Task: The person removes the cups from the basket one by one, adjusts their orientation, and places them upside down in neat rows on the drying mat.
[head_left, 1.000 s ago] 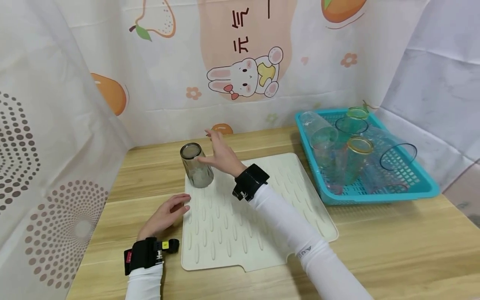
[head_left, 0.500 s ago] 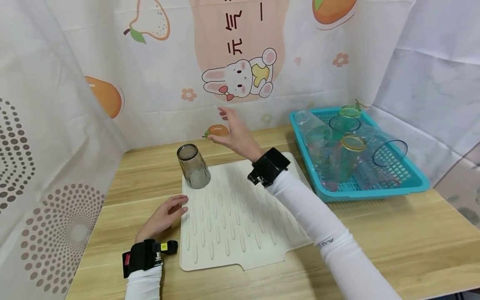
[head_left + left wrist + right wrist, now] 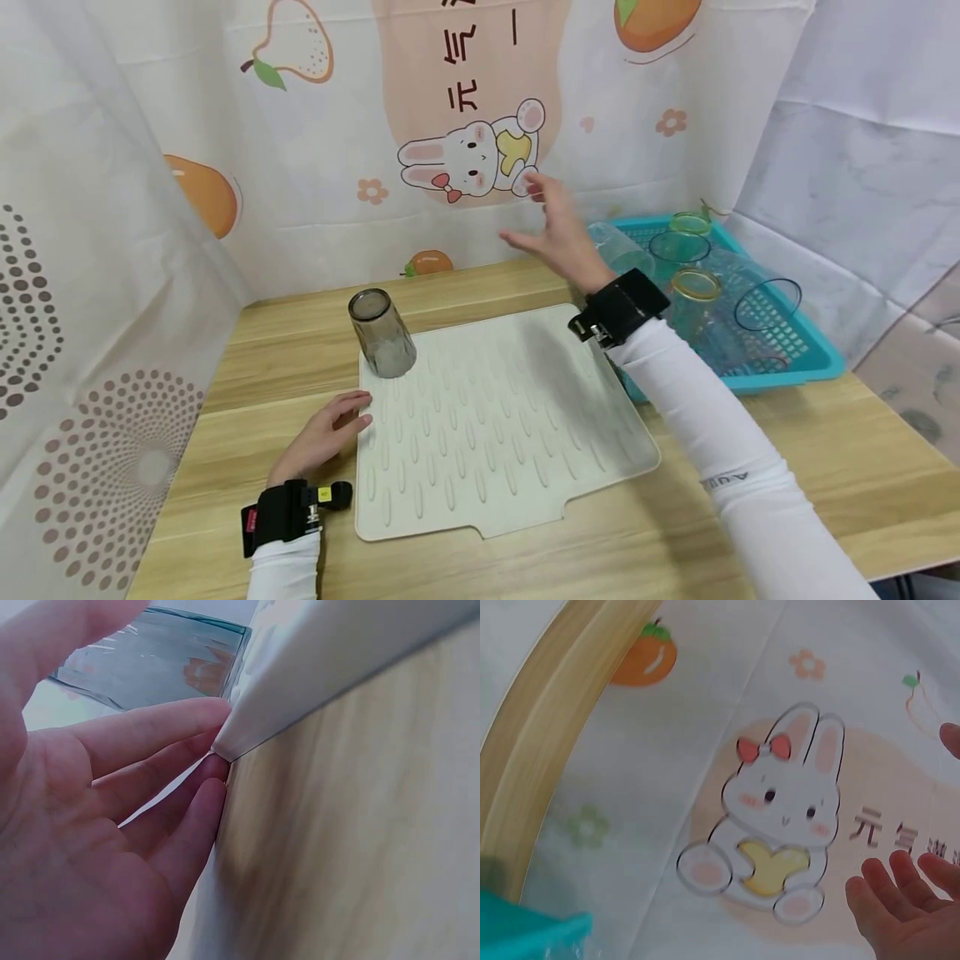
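Observation:
An upside-down grey glass tumbler (image 3: 382, 335) stands on the far left corner of the off-white ridged drying mat (image 3: 487, 425). My left hand (image 3: 322, 437) rests on the table beside the mat's left edge, its relaxed fingertips (image 3: 214, 712) right at that edge. The same glass (image 3: 150, 664) shows beyond them in the left wrist view. In the air near the left side of the teal basket (image 3: 813, 354), my right hand (image 3: 562, 233) holds nothing, thumb and fingers spread apart. Its fingers (image 3: 911, 885) show in the right wrist view before the curtain.
Inside the basket are several clear glasses, one with a yellow rim (image 3: 696, 284) and another with a dark rim (image 3: 768, 305). A printed curtain (image 3: 315, 167) hangs behind the wooden table (image 3: 292, 358). The table's edge shows at the lower right.
My right hand has left the grey glass and moved right through the air toward the basket. The glass and my left hand have stayed in place; the head view has shifted slightly.

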Motion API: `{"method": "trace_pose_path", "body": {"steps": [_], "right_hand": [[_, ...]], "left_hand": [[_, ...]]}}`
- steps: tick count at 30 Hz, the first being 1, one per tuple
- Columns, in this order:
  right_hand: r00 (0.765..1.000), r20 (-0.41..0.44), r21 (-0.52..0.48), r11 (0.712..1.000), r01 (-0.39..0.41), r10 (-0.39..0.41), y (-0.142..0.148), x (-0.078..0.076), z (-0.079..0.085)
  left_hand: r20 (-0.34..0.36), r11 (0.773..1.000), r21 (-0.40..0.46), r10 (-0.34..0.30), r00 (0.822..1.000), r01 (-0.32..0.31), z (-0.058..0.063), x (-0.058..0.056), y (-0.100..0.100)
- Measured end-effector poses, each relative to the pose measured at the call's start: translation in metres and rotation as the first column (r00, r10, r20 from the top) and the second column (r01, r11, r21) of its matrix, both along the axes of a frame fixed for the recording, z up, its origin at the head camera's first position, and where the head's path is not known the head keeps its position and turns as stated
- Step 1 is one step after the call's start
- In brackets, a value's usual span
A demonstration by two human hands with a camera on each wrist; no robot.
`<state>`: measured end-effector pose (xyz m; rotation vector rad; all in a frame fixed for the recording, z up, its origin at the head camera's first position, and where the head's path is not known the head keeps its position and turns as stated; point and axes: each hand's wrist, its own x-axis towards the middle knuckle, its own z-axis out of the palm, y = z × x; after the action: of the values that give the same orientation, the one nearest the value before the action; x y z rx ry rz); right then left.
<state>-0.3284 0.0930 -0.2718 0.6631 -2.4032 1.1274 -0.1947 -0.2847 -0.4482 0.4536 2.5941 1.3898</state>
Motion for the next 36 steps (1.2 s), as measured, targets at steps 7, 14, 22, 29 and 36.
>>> {"method": "trace_pose_path", "body": {"steps": [7,14,22,29,36], "right_hand": [[0.992,0.013,0.005,0.992,0.125,-0.125,0.048,0.001,0.003],[0.979,0.0,0.009,0.979,0.206,-0.206,0.094,0.008,0.005],[0.961,0.036,-0.008,0.962,0.273,-0.273,0.14,0.023,-0.001],[0.951,0.07,0.007,0.954,0.3,-0.3,0.174,0.035,-0.007],[0.92,0.121,0.054,0.928,0.368,-0.372,0.208,0.047,-0.013]], "left_hand": [[-0.008,1.0,-0.026,0.0,1.0,0.0,-0.004,0.001,0.0],[0.001,1.0,-0.024,-0.006,1.0,0.006,-0.007,0.0,0.0],[0.019,1.0,0.018,-0.022,1.0,0.021,-0.008,0.0,0.0],[0.025,0.998,0.046,-0.039,0.999,0.037,-0.008,0.0,-0.001],[0.043,0.998,0.059,-0.04,0.998,0.038,-0.008,0.0,-0.001]]}}
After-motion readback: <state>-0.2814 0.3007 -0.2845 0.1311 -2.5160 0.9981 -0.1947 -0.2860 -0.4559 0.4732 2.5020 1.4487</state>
